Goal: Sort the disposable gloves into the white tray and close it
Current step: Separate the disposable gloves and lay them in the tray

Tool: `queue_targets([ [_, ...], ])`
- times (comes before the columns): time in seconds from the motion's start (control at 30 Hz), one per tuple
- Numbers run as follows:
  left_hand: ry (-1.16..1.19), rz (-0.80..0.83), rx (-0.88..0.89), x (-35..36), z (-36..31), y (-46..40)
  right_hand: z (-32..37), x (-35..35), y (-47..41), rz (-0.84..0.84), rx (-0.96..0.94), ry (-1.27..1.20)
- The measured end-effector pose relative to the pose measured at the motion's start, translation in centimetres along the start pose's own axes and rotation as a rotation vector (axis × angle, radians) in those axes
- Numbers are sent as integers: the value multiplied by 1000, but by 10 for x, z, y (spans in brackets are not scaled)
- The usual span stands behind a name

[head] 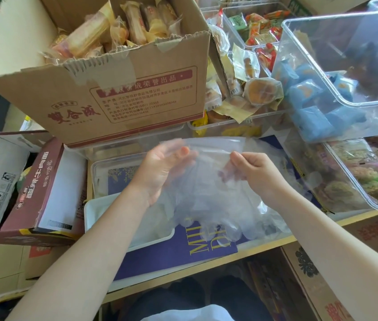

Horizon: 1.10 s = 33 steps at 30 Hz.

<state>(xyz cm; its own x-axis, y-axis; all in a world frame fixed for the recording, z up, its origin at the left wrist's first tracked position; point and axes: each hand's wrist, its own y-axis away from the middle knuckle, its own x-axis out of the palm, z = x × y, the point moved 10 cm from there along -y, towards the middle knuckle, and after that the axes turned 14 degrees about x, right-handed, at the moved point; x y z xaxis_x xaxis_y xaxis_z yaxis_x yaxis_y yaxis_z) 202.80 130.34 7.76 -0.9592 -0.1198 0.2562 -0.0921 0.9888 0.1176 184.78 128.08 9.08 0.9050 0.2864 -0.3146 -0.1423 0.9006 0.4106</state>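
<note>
Above the white tray (95,210), my left hand (160,172) and right hand (255,172) pinch clear disposable gloves (211,193), blurring the tray behind; a snack-filled cardboard box (118,93) crowds close.

Two bare forearms, without sleeves, watch or bracelet, end in the left hand (160,172) and right hand (256,172). No rings show on the fingers (184,151); the nails are short and unpainted. At the lower edge, dark trousers (183,297) and a white garment hem (190,315).
</note>
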Motion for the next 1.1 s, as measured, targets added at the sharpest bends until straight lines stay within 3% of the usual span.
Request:
queue_targets([
  [0.13, -37, 14, -106, -6, 24, 3, -2, 7, -3, 53, 30, -70],
  [0.37, -96, 47, -7, -12, 22, -7, -3, 8, -11, 27, 33, -117],
  [0.57, -323, 240, 58, -3, 14, -11, -15, 4, -23, -43, 54, -63],
  [0.73, -398, 72, 30, -19, 25, -16, -29, 7, -29, -63, 94, -15],
  [0.9, -377, -145, 17, -24, 35, -16, -41, 12, -32, -15, 155, -134],
  [1.1, -712, -209, 135, -27, 34, -20, -70, 14, -43, -12, 208, -28],
])
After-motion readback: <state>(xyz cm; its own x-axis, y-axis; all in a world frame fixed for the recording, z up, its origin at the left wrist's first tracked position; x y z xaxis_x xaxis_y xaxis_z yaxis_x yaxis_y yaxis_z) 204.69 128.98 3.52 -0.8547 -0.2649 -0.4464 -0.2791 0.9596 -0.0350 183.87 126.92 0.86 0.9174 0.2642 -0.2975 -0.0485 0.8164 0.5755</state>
